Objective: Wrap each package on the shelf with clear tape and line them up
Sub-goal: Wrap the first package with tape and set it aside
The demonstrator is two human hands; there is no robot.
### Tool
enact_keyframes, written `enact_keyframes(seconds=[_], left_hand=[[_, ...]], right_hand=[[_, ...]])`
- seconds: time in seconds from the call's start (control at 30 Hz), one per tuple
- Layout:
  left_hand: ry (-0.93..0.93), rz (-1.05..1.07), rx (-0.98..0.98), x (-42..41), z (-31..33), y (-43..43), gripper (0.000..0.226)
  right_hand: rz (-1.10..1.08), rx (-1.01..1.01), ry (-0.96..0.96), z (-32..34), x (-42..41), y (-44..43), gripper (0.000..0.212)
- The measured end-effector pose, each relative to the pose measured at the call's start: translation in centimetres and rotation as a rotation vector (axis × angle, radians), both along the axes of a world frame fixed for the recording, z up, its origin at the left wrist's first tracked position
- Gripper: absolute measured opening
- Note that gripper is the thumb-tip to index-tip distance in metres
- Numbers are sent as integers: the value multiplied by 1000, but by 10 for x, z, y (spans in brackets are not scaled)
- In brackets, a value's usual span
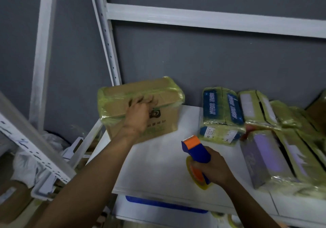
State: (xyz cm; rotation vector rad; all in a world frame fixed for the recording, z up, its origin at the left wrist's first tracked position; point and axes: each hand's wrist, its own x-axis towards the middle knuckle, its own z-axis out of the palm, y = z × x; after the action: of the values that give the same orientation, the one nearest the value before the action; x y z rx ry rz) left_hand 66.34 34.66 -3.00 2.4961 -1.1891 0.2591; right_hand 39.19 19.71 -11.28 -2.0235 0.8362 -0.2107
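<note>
Gripping the cardboard box (164, 93) near its upper front edge, the left hand (139, 115) has its fingers bent against the tape-covered card, though blur hides how far they curl. The box stands at the far left corner of the white shelf (158, 166), close to the grey wall (211, 60), with yellowish clear tape banding its top and both ends. The right hand (215, 169) is closed round the handle of a blue and orange tape dispenser (195, 148), held just above the near middle of the shelf, its roll of tape (202, 185) showing under the fingers. To the right lie wrapped packages side by side: two blue ones (220, 108) at the far side, a purple one (262, 155) nearer, and more beyond them. A blue bin (158, 204) sits below the shelf's near edge.
</note>
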Motion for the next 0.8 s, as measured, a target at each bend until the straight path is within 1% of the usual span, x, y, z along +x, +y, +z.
enact_keyframes(seconds=[0.07, 0.13, 0.17, 0.2, 0.27, 0.3, 0.37, 0.4, 0.43, 0.5, 0.53, 0.57, 0.6, 0.67, 0.7, 0.8], left_hand=[[29, -142, -121, 4, -8, 16, 63], [48, -245, -216, 10, -11, 33, 53], [40, -240, -224, 14, -11, 41, 53], [24, -187, -209, 17, -10, 46, 56], [9, -13, -201, 13, -7, 53, 56], [23, 47, -237, 5, -5, 53, 50], [89, 48, -334, -20, -4, 47, 41], [128, 23, -362, -33, -4, 42, 43], [162, 14, -355, -44, -6, 35, 50], [178, 49, -245, -56, -10, 19, 78], [167, 76, -186, -59, -12, 12, 87], [151, 86, -163, -61, -14, 7, 89], [130, 79, -181, -61, -15, 4, 85], [100, 41, -290, -61, -20, 2, 69], [112, 23, -338, -61, -22, 3, 65], [190, -72, -396, -56, -26, 12, 65]], right_hand=[[-36, 27, -29, -1, -1, -2, 21], [-122, 65, -103, 2, 1, -5, 21], [-174, 80, -151, 5, 3, -6, 23], [-214, 89, -196, 8, 5, -7, 27], [-242, 93, -263, 16, 9, -7, 35], [-237, 88, -276, 18, 11, -7, 37], [-221, 81, -263, 18, 13, -4, 35], [-214, 84, -246, 16, 14, -3, 33], [-210, 92, -229, 14, 15, -1, 31], [-206, 105, -203, 8, 14, 1, 29], [-201, 105, -197, 5, 13, 1, 29], [-198, 104, -195, 3, 12, 2, 29], [-199, 105, -196, 2, 10, 2, 29], [-186, 107, -184, 1, 7, -1, 31], [-163, 108, -166, 1, 6, -1, 33], [-128, 137, -115, 1, 4, -2, 44]])
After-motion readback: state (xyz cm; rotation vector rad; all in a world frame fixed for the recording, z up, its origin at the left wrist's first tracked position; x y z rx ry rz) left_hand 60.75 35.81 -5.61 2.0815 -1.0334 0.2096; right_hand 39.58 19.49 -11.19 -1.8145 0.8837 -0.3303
